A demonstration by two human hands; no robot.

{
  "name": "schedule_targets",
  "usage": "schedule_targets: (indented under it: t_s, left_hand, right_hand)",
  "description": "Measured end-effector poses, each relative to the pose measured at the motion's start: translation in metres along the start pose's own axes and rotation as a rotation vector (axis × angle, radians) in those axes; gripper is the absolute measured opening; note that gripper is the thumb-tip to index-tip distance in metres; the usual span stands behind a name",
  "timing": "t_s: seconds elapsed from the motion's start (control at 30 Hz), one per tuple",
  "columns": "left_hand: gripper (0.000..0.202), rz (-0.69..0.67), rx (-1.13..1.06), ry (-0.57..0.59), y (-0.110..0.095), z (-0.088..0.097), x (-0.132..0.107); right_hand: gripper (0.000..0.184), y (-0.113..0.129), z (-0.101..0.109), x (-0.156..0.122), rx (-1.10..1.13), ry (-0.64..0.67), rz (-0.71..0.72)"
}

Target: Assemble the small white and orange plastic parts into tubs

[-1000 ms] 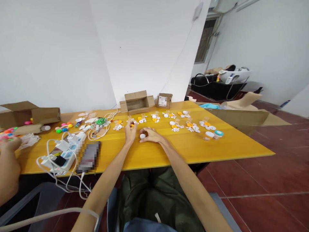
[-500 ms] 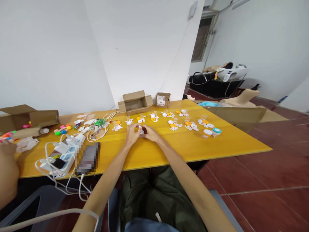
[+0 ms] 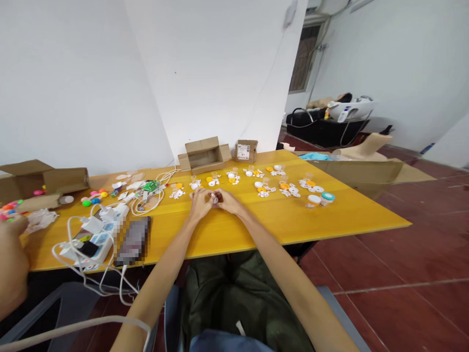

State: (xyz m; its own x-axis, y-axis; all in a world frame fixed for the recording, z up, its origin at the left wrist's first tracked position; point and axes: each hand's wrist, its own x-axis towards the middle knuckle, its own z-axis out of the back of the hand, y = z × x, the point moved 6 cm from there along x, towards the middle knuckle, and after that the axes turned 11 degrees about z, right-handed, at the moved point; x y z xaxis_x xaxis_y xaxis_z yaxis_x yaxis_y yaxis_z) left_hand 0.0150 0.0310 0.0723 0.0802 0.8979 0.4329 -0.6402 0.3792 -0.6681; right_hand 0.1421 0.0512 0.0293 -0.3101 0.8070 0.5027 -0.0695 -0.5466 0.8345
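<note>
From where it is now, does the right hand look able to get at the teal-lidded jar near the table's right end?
Probably yes. The right hand is busy with the left hand on a small piece between them, but bare yellow table lies between it and the teal-lidded jar; nothing blocks a sideways reach.

Yellow worktop, white and orange bits

The worktop is glossy yellow, strewn with white and orange small parts; one lid looks teal, though it is small in view. 2 cardboard boxes are plain brown. The power strip and cables are white, the floor dark red tile, the walls white.
</note>
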Motion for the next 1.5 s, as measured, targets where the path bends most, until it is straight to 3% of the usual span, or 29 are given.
schedule_targets:
  t_s: [0.7,1.5]
  left_hand:
    - [0.009,-0.032,-0.035,0.104,0.012,-0.006,0.004]
    - [0.017,-0.058,0.046,0.191,0.003,-0.007,0.002]
  right_hand:
    - [0.038,-0.003,0.002,0.000,0.005,-0.007,-0.006]
    - [0.037,0.004,0.003,-0.001,0.014,-0.012,-0.038]
